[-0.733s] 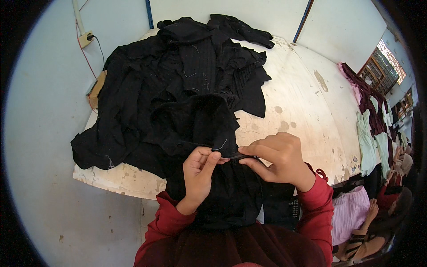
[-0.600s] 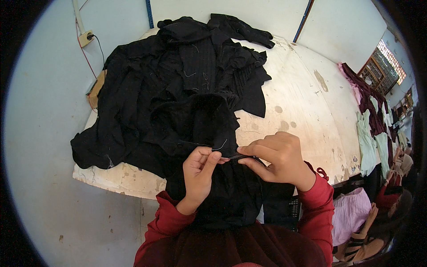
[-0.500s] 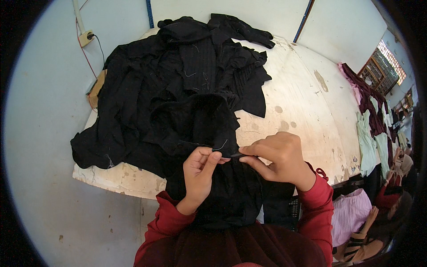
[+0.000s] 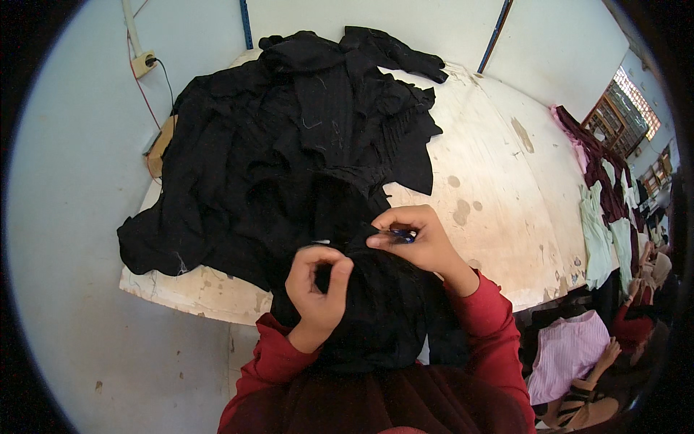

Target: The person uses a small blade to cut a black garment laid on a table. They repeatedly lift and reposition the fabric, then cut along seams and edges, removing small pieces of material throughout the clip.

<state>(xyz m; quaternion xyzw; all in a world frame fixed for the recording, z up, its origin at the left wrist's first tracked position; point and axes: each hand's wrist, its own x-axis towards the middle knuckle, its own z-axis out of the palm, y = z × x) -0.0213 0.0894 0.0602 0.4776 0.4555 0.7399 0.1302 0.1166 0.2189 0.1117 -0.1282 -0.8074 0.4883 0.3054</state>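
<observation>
A heap of black garments (image 4: 238,145) with loose white threads covers the left of the table, its near part hanging over the front edge toward me. My left hand (image 4: 318,286) is closed, with thumb and forefinger curled together on a fold of the black cloth. Just above its knuckles shows a short pale thread end (image 4: 319,241). To its right, my right hand (image 4: 410,237) is closed round a small tool (image 4: 406,236) with a dark blue end; the fingers hide most of it. Its fingertips meet at the black cloth, a little apart from the left hand.
The worn white table (image 4: 491,195) has stains and chipped paint. On the left wall a plug sits in a socket (image 4: 144,64) with a hanging cable. Burgundy, mint and pink garments (image 4: 596,217) lie at the far right. A person holds a pink striped cloth (image 4: 571,354) at lower right.
My right hand has moved left and slightly up, turning so the tool's blue end shows. My left hand has shifted slightly left, its fingers curling more. The pale thread lies farther left.
</observation>
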